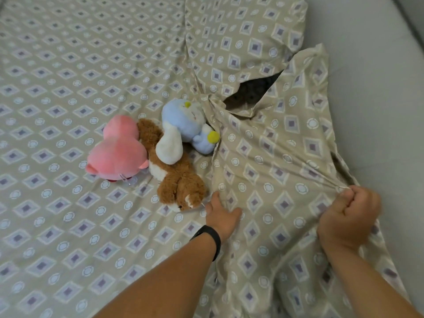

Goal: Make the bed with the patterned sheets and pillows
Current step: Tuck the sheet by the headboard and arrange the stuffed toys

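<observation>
Both hands on pillowcase (270, 171): R hand (350, 216) pinches fold, L hand (221, 216) grips edge.

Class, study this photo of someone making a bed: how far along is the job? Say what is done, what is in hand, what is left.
Done: the patterned sheet lies spread across the mattress. In hand: the right hand pinches a bunched fold of the pillowcase, while the left hand grips its other edge. Left: the case is still creased and gaping open, and three plush toys lie heaped mid-bed.
</observation>
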`<control>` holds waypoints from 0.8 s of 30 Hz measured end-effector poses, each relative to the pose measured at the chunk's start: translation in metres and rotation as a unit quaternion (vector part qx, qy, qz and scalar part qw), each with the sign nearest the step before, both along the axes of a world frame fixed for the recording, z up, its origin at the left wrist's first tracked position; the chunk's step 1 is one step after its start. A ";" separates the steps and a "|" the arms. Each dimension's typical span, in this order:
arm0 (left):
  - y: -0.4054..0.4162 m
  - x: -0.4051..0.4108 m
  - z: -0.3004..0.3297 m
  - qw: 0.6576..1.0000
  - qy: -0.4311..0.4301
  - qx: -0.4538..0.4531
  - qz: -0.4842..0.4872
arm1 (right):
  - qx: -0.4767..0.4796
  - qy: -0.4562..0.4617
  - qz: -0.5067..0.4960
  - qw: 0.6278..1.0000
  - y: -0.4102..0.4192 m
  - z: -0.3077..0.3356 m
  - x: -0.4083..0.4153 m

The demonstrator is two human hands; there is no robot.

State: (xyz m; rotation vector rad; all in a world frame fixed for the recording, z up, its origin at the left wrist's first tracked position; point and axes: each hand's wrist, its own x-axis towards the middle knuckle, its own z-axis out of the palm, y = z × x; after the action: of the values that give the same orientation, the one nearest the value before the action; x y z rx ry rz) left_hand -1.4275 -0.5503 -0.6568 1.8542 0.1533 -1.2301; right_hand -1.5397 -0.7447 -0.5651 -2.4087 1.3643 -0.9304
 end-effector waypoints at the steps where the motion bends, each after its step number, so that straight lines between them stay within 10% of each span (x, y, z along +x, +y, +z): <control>1: -0.006 0.002 -0.002 1.000 -0.011 0.019 0.009 | -0.015 0.022 0.011 1.000 -0.001 0.001 -0.001; 5: -0.018 0.010 -0.004 0.991 -0.131 0.026 0.004 | 0.096 0.228 0.077 0.966 0.003 -0.008 0.003; 8: -0.026 0.006 -0.001 0.918 -0.336 0.041 -0.206 | 0.095 0.391 0.126 0.907 0.003 -0.026 0.001; 11: -0.027 0.016 -0.004 0.860 -0.358 0.019 -0.363 | 0.073 0.379 0.097 0.917 0.002 -0.032 0.009; 24: 0.009 0.062 0.003 0.735 -0.424 0.101 -0.520 | -0.047 0.295 0.174 0.938 0.030 -0.013 0.078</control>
State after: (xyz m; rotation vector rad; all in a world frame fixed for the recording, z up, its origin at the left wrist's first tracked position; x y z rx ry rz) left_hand -1.3653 -0.5410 -0.6538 2.5958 -1.4886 -0.8395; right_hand -1.4620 -0.7142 -0.5781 -3.0121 0.9871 -0.1836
